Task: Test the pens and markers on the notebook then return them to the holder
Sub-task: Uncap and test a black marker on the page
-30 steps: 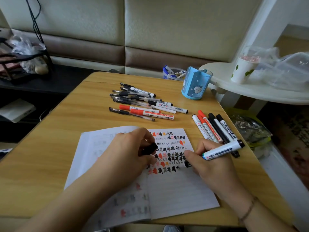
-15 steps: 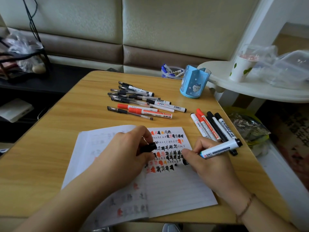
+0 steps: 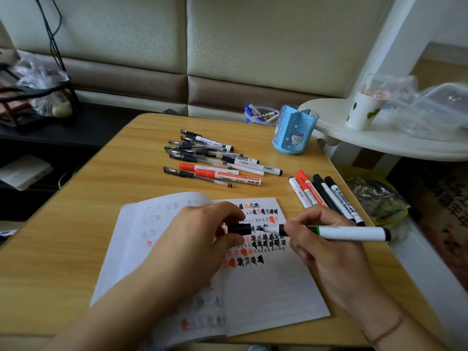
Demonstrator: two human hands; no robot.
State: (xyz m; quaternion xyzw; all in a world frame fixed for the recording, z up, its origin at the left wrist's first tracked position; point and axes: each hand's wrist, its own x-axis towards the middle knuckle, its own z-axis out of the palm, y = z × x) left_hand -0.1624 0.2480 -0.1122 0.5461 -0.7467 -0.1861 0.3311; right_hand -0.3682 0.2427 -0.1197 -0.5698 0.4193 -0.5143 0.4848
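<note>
An open notebook (image 3: 266, 295) lies on the wooden table (image 3: 76, 224), its right page filled with rows of black and red test marks. My right hand (image 3: 326, 252) grips a white marker (image 3: 354, 233) held level above the page, tip pointing left. My left hand (image 3: 200, 239) pinches the marker's black cap (image 3: 239, 229) just left of the tip; cap and tip are close but apart. A pile of pens and markers (image 3: 217, 160) lies beyond the notebook. Several more markers (image 3: 321, 193) lie in a row at the right. The blue holder (image 3: 291, 133) stands at the far right.
A white side table (image 3: 379, 143) with a paper cup (image 3: 362, 110) and plastic bags adjoins the right edge. A clear tub of pens (image 3: 260, 114) sits behind the holder. A yellow-green bag (image 3: 374, 196) lies below the table's right edge. A dark shelf stands at the left.
My right hand has lifted the marker off the page and turned it level, tip toward the left hand. The left hand has brought the cap up near the tip.
</note>
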